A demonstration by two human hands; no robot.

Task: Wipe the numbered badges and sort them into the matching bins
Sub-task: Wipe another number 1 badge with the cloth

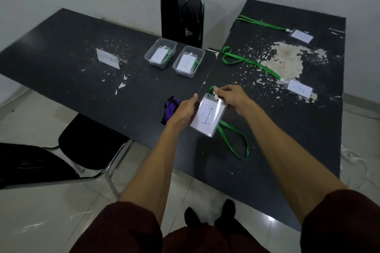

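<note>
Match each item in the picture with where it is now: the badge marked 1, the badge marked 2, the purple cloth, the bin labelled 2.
Column A
1. badge marked 1
2. badge marked 2
3. purple cloth
4. bin labelled 2

Column B
a. on the left-hand table, beside the left hand
b. right of the bin labelled 1
c. held by the left hand and right hand
d. on the right-hand table, at the worn patch

Pairs: 1-c, 2-d, 3-a, 4-b

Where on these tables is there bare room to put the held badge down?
Free: the left table between paper sign and purple cloth, and the right table's near end below the "2" badge. Crowded: around bin 1 and bin 2, and the right table's far half with its lanyards.
</note>
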